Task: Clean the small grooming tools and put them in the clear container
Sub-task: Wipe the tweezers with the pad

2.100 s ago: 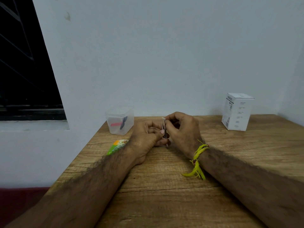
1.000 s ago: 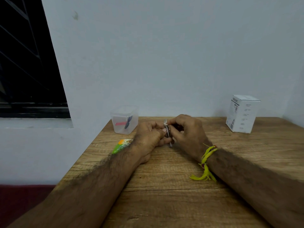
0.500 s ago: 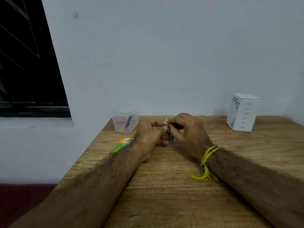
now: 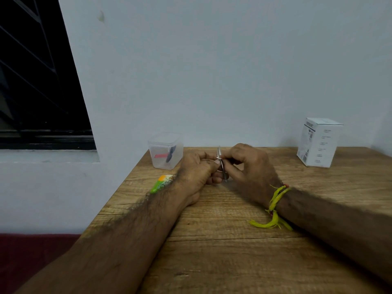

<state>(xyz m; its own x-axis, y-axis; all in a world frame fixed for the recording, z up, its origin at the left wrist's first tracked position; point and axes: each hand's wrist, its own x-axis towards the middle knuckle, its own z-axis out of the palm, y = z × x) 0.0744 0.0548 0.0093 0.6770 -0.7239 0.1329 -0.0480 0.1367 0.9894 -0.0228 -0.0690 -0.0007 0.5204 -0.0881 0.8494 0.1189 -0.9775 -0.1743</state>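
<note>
A thin metal grooming tool [image 4: 222,166] stands nearly upright between my two hands over the wooden table [image 4: 222,240]. My left hand [image 4: 197,172] pinches it from the left, with a small white scrap at the fingertips. My right hand [image 4: 248,168] grips it from the right, fingers curled. The clear container [image 4: 165,150] sits at the table's back left corner, lid on top, with a red piece and a dark tool inside. It is a short way left of my left hand.
A green, orange and white sachet [image 4: 162,182] lies by my left wrist, near the table's left edge. A white printed box [image 4: 318,142] stands at the back right. A yellow thread band [image 4: 275,206] hangs from my right wrist. The wall runs behind the table.
Both hands stay together on the metal tool. My right hand's fingers have shifted slightly along it and the tool now tilts a little; the view has drifted slightly.
</note>
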